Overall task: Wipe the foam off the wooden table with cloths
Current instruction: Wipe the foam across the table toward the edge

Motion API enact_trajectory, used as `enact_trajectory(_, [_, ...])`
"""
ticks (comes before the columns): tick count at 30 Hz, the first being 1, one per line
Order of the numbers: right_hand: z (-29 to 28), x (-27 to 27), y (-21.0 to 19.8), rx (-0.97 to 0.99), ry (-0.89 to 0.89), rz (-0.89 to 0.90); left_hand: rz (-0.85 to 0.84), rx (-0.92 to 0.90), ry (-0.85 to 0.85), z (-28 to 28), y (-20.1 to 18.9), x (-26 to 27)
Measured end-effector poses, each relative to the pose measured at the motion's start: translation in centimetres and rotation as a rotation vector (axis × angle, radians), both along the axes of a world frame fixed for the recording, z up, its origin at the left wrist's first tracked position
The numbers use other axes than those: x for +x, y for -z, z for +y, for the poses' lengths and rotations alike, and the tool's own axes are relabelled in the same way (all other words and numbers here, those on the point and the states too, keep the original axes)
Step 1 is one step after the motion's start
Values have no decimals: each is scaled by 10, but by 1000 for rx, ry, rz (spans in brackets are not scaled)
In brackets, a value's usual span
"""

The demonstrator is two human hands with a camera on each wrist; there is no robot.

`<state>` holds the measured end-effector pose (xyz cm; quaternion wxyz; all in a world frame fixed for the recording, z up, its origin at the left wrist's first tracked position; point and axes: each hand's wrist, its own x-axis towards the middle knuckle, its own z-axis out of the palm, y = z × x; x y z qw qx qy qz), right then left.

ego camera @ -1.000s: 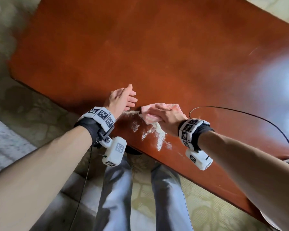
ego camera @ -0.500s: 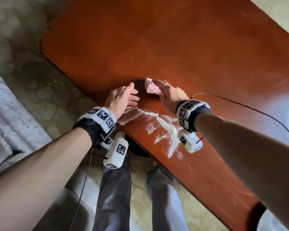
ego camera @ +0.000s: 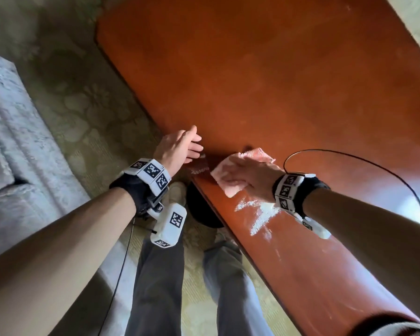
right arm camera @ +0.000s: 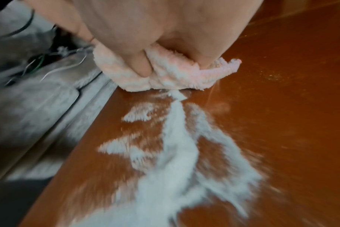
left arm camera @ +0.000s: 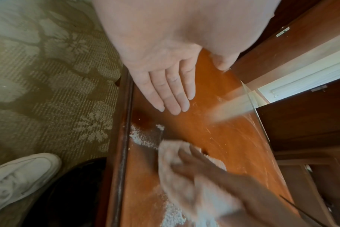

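The reddish wooden table (ego camera: 277, 81) has white foam (ego camera: 260, 214) smeared near its front edge, seen close up as streaks of foam (right arm camera: 175, 153). My right hand (ego camera: 250, 175) presses a pink fluffy cloth (ego camera: 228, 185) on the wood just beyond the streaks, fingers curled into the cloth (right arm camera: 165, 73). My left hand (ego camera: 180, 146) hovers at the table edge to the left, fingers (left arm camera: 171, 95) straight and together, holding nothing. A small foam patch (left arm camera: 144, 138) lies between the two hands, beside the cloth (left arm camera: 175, 161).
A black cable (ego camera: 374, 163) loops over the table at right. Patterned carpet (ego camera: 87, 98) and a grey sofa (ego camera: 15, 146) lie to the left. A dark round object (ego camera: 201, 212) sits under the table edge by my legs and white shoe (left arm camera: 19, 173).
My right hand has dragged the cloth from farther in on the table back to the front edge, onto the foam. The left hand stays by the table edge.
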<state>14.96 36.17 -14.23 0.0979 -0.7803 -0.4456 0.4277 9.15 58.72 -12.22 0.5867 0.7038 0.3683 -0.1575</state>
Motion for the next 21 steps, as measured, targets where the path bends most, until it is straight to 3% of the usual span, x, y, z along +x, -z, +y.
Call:
enact_trajectory(3, [-14,-1,-19,-40,3,3,-3,-11,-23,1,-3,-3])
enact_trajectory(8, [15,20,-25,45,550,-99,-12,-17,-53,15,-5,-6])
enact_trajectory(10, [41,29,-16,95,601,-121,-6,-26,-75,22,-4,-8])
enact_trajectory(17, [116,23,-6,58,407,-93,57,-68,-139,46,6,-18])
enact_trajectory(21, [103,5,6,54,69,-29,59,-72,-131,48,13,-26])
